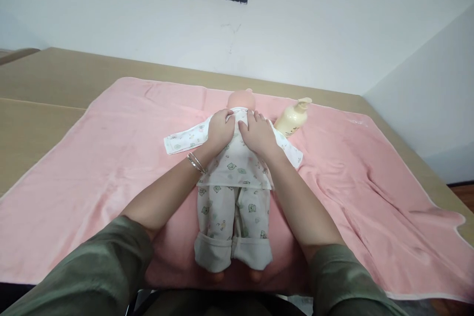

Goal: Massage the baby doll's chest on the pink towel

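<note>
A baby doll (240,100) lies on a pink blanket (122,168), its head away from me and its feet towards me. It has on a white printed shirt (237,168) and matching trousers (218,212) with turned-up cuffs. On the left side of the upper shirt, my left hand (221,131) is bent, thumb close to the fingers, apparently gripping the cloth; its fingertips are partly hidden. My right hand (258,133) lies flat across the other side of the upper shirt, fingers spread. Both sleeves stretch outward, and the doll's feet peek from under the cuffs.
A cream pump bottle (293,117) leans or lies on the blanket beside the right sleeve. Beneath the blanket is a wooden table (48,79), backed by a white wall (303,24). Folds run through the blanket on the right, and its near edge hangs close to my body.
</note>
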`<state>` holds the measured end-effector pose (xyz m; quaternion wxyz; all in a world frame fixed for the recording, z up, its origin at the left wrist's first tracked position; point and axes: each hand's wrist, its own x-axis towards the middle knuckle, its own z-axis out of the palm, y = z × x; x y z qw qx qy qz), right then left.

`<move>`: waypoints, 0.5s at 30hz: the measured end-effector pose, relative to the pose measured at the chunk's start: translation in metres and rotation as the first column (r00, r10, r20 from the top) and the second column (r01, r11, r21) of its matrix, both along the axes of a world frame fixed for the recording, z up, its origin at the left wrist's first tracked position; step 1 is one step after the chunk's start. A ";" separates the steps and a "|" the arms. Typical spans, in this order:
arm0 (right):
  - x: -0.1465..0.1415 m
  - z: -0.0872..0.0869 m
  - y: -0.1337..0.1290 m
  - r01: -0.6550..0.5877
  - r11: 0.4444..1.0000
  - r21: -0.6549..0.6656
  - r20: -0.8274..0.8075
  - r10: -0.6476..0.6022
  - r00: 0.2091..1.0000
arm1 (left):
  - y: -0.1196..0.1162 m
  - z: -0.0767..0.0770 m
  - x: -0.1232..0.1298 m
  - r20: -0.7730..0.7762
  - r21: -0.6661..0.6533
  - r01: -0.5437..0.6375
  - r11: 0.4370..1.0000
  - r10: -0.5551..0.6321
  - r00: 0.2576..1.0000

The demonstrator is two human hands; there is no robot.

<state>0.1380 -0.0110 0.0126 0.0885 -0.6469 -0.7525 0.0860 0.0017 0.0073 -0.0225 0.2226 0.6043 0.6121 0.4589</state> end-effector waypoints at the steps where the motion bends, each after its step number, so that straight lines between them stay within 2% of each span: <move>1: -0.003 0.003 -0.008 -0.009 1.000 -0.005 0.047 0.009 0.999 | 0.000 0.000 0.000 0.013 -0.006 -0.001 1.000 0.001 1.000; 4: -0.018 0.009 -0.035 -0.094 0.995 0.010 0.159 0.092 0.983 | 0.002 0.000 -0.002 0.058 -0.013 0.003 1.000 -0.003 0.998; 7: -0.026 0.008 -0.040 -0.189 0.982 0.015 0.158 0.184 0.970 | 0.002 -0.001 -0.004 0.054 -0.009 -0.012 1.000 0.012 0.998; 9: -0.022 0.004 -0.029 -0.205 0.979 0.006 0.095 0.203 0.974 | 0.000 -0.001 -0.004 -0.015 -0.002 -0.012 1.000 0.012 1.000; 11: -0.013 -0.001 -0.011 -0.163 0.987 0.004 0.007 0.163 0.987 | -0.005 -0.002 -0.003 -0.157 0.023 0.020 1.000 -0.016 0.987; 15: 0.006 -0.009 0.018 -0.019 1.000 -0.024 -0.121 0.016 0.992 | -0.023 -0.006 0.008 -0.453 0.098 0.112 0.989 -0.056 0.890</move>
